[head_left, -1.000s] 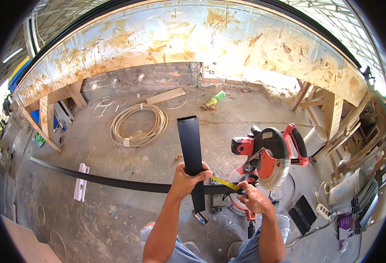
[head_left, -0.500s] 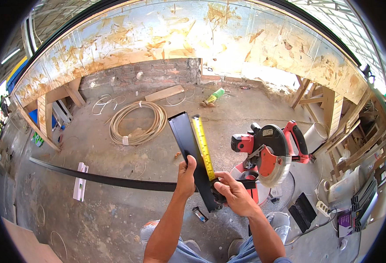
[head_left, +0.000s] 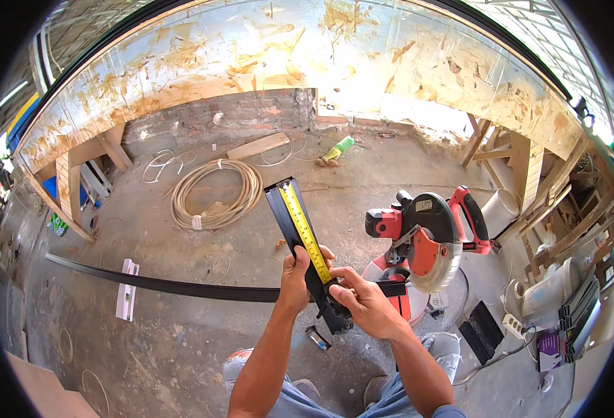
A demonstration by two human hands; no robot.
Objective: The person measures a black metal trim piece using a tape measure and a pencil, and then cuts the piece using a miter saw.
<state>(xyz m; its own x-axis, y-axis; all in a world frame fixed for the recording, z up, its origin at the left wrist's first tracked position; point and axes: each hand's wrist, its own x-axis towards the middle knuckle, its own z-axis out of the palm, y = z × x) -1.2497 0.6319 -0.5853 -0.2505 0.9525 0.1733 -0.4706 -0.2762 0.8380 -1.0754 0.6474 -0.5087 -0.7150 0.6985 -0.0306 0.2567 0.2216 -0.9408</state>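
Observation:
My left hand (head_left: 296,283) is wrapped round a short black metal profile (head_left: 276,203), tilted up and away from me, its fingertips showing on the far side. A tape measure's yellow blade (head_left: 303,228) lies pulled out along the face of this piece, its tip at the far end. My right hand (head_left: 370,305) grips the dark tape case near the lower end; the fingers hide part of it. Below my hands, a long black profile (head_left: 181,287) runs left to right, its right end at the red and black mitre saw (head_left: 422,233).
A coiled beige hose (head_left: 181,202) lies on the floor ahead, near a wooden board (head_left: 258,145). A pale block (head_left: 127,289) sits under the long profile. To the right are a power strip (head_left: 512,327) and a black angled piece (head_left: 481,333). A stained workbench (head_left: 202,63) spans the far side.
The tape blade has moved left from beside the short profile onto its face. The profile has turned slightly, and my left fingertips now show past its right edge.

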